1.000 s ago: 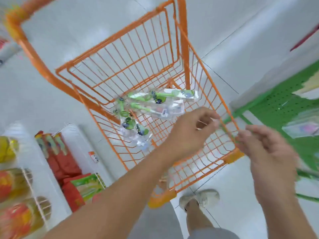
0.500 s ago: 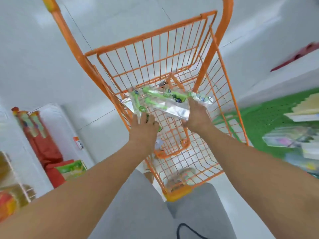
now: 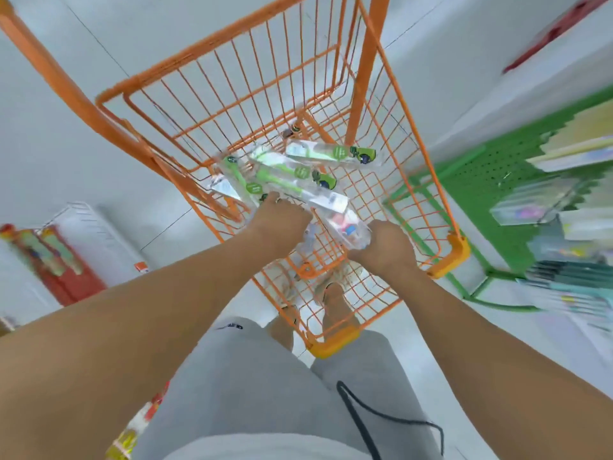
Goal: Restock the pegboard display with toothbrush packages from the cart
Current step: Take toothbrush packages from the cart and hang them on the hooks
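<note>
An orange wire cart [image 3: 232, 78] stands right in front of me. Inside it lie several clear toothbrush packages [image 3: 292, 175] with green brushes, fanned out across the basket. My left hand [image 3: 282, 217] reaches into the cart and grips the near ends of the green-brush packages. My right hand [image 3: 384, 240] grips the near end of another clear package [image 3: 345, 225] with red and blue inside. The green pegboard display [image 3: 481, 180] stands to the right, beside the cart, with blurred packages hanging on it.
White shelving with red and yellow goods [image 3: 56, 260] lines the left side. The green pegboard's base frame [image 3: 491, 277] juts onto the white tile floor close to the cart's right corner. My legs and feet show under the basket.
Both hands have dropped deeper into the cart and closed on package ends. The right hand slid from the far right of the pile down to a package nearer me.
</note>
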`<state>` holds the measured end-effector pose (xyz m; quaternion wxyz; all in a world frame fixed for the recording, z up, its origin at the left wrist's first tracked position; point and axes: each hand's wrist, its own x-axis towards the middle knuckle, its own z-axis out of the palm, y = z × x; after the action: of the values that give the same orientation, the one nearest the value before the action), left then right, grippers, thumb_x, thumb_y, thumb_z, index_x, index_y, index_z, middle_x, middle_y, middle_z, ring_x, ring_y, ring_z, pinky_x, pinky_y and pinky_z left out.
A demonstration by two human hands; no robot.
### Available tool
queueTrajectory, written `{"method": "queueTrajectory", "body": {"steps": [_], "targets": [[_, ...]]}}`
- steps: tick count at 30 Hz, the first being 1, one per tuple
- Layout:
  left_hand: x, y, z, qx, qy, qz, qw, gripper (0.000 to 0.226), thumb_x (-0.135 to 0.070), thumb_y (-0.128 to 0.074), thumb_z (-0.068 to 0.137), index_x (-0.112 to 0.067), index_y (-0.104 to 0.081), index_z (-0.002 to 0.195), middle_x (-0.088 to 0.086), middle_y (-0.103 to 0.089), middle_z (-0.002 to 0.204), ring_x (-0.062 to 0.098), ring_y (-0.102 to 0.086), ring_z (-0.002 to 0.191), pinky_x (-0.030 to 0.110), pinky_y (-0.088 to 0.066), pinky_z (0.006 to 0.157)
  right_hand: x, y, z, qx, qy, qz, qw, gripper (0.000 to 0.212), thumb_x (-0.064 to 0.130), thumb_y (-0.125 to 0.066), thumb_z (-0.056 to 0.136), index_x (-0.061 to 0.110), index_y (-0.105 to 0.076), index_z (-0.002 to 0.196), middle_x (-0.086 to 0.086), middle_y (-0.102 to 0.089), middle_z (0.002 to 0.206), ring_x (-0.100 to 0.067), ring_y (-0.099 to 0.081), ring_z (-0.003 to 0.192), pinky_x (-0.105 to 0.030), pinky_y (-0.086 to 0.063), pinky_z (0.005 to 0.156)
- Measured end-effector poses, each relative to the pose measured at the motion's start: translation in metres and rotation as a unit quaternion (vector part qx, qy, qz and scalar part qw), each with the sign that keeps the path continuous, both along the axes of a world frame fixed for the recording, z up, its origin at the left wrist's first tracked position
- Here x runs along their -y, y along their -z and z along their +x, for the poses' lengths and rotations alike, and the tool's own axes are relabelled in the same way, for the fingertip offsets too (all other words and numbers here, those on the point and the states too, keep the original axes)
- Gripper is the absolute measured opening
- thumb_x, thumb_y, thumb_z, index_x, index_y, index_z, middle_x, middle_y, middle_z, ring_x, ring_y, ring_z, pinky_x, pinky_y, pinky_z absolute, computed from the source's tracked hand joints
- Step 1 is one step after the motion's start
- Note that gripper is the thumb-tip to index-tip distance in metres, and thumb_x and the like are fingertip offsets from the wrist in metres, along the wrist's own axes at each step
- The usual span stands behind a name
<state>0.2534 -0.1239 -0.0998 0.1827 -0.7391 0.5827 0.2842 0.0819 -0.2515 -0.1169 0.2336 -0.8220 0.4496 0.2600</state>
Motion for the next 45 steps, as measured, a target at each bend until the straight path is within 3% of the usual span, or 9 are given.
{"method": "queueTrajectory", "body": {"steps": [6, 9, 13, 19, 24, 32, 36, 38, 45], "targets": [[0.010, -0.023, -0.003, -0.281, -0.204, -0.086, 0.934, 0.025, -0.036, -0.050, 0.103, -0.012, -0.046, 0.107, 0.003, -0.057, 0.087, 0.024, -0.055, 0.078, 0.033, -0.043, 0.063, 0.013, -0.060, -0.026, 0.141, 0.215, 0.066, 0.964, 0.060, 0.053, -0.059, 0.068, -0.004, -0.068, 0.081, -0.017, -0.064, 0.071, -0.032, -0.062, 0.070, -0.035, -0.052, 0.065], [0.015, -0.044, -0.006, -0.474, -0.471, -0.123, 0.734, 0.021, -0.029, -0.048, 0.105, -0.009, -0.049, 0.109, 0.010, -0.061, 0.093, 0.021, -0.062, 0.073, 0.024, -0.053, 0.060, 0.024, -0.089, -0.042, 0.261, 0.479, 0.287, 0.788, 0.021, 0.020, -0.064, 0.088, 0.000, -0.068, 0.091, -0.014, -0.065, 0.076, -0.035, -0.068, 0.076, -0.047, -0.061, 0.078], [0.017, -0.060, -0.013, -0.548, -0.658, -0.099, 0.507, 0.033, -0.033, -0.050, 0.105, -0.013, -0.051, 0.131, 0.015, -0.066, 0.117, 0.032, -0.067, 0.091, 0.046, -0.059, 0.080, 0.029, -0.105, -0.061, 0.356, 0.467, 0.450, 0.673, 0.028, 0.008, -0.067, 0.088, 0.002, -0.066, 0.115, -0.014, -0.071, 0.107, -0.041, -0.067, 0.103, -0.055, -0.056, 0.094], [0.028, -0.078, -0.029, -0.598, -0.721, -0.107, 0.333, 0.062, -0.004, -0.064, 0.093, -0.027, -0.036, 0.143, 0.019, -0.060, 0.127, 0.031, -0.073, 0.082, 0.044, -0.061, 0.065, 0.013, -0.110, -0.046, 0.365, 0.370, 0.445, 0.729, 0.065, 0.007, -0.079, 0.063, 0.005, -0.060, 0.126, -0.014, -0.072, 0.109, -0.028, -0.070, 0.097, -0.049, -0.058, 0.091], [0.048, -0.091, -0.042, -0.643, -0.727, -0.067, 0.232, 0.057, 0.003, -0.064, 0.089, -0.013, -0.047, 0.140, 0.020, -0.058, 0.124, 0.034, -0.068, 0.099, 0.043, -0.063, 0.059, 0.003, -0.108, -0.055, 0.425, 0.376, 0.296, 0.769, 0.050, -0.005, -0.081, 0.067, 0.005, -0.067, 0.114, -0.022, -0.073, 0.110, -0.034, -0.072, 0.097, -0.050, -0.058, 0.088], [0.091, -0.113, -0.097, -0.640, -0.696, -0.058, 0.320, 0.008, -0.006, -0.062, 0.090, -0.009, -0.062, 0.097, 0.012, -0.067, 0.093, 0.026, -0.068, 0.082, 0.038, -0.060, 0.080, -0.001, -0.128, -0.120, 0.519, 0.481, 0.325, 0.627, 0.033, -0.002, -0.078, 0.070, 0.022, -0.077, 0.094, -0.003, -0.074, 0.091, -0.027, -0.068, 0.092, -0.051, -0.050, 0.096], [0.105, -0.109, -0.152, -0.641, -0.542, 0.003, 0.544, 0.036, -0.014, -0.073, 0.074, -0.016, -0.065, 0.108, 0.006, -0.070, 0.097, 0.020, -0.067, 0.077, 0.031, -0.055, 0.076, 0.008, -0.129, -0.171, 0.520, 0.551, 0.306, 0.576, 0.043, 0.026, -0.071, 0.086, 0.005, -0.066, 0.123, -0.012, -0.072, 0.111, -0.030, -0.067, 0.102, -0.045, -0.055, 0.093], [0.112, -0.103, -0.180, -0.634, -0.496, 0.034, 0.593, 0.056, -0.016, -0.078, 0.067, -0.018, -0.064, 0.121, 0.004, -0.071, 0.104, 0.019, -0.070, 0.079, 0.032, -0.057, 0.076, 0.016, -0.126, -0.200, 0.515, 0.559, 0.296, 0.579, 0.047, 0.031, -0.067, 0.088, 0.006, -0.063, 0.127, -0.014, -0.072, 0.113, -0.029, -0.069, 0.103, -0.044, -0.058, 0.091], [0.138, -0.041, -0.293, -0.649, -0.553, 0.043, 0.522, 0.034, -0.015, -0.068, 0.075, -0.004, -0.066, 0.108, 0.009, -0.074, 0.104, 0.022, -0.072, 0.092, 0.028, -0.062, 0.077, 0.053, -0.049, -0.308, 0.491, 0.620, 0.248, 0.560, 0.029, 0.029, -0.065, 0.097, 0.012, -0.064, 0.121, -0.005, -0.071, 0.100, -0.024, -0.066, 0.091, -0.040, -0.052, 0.084]]}}
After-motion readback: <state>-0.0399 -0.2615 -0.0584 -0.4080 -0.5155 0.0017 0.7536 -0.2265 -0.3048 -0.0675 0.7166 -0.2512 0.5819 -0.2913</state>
